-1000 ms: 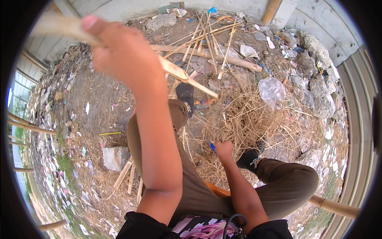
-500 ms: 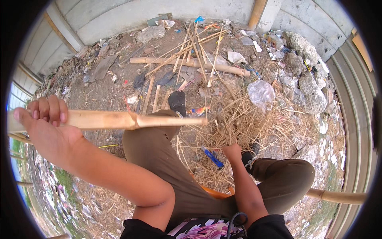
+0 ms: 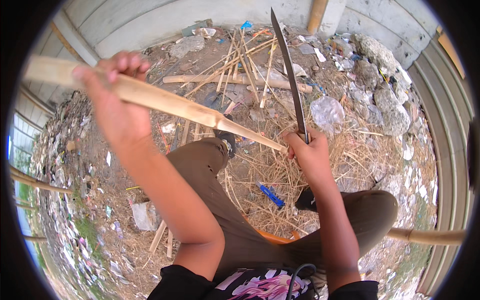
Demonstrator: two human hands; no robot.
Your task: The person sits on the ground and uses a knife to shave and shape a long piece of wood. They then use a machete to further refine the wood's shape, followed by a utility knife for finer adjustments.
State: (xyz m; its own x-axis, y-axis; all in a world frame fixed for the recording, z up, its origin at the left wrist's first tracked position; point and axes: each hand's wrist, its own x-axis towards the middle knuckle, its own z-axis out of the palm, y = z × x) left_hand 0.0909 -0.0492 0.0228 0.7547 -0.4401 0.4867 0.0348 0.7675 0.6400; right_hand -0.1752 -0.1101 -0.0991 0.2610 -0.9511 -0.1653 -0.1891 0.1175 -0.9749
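My left hand (image 3: 121,102) is closed around a pale length of bamboo (image 3: 185,108), which slants down to the right across my raised knee. The bamboo's narrow end comes close to my right hand (image 3: 311,152); whether they touch I cannot tell. That right hand grips a machete (image 3: 291,72), its long dark blade pointing up and away. Its handle is mostly hidden in my fingers. On the ground between my legs lies a blue utility knife (image 3: 270,194), among bamboo shavings (image 3: 265,170).
Several thin bamboo strips (image 3: 245,60) lie crossed over a bamboo pole (image 3: 175,79) ahead. Concrete rubble (image 3: 392,107) and a clear plastic bag (image 3: 327,111) are at the right. A concrete wall (image 3: 200,12) stands behind; litter covers the ground on the left.
My left hand has risen and moved right, tilting the bamboo from near level to a slant. My right hand has moved up, and the machete blade now shows upright.
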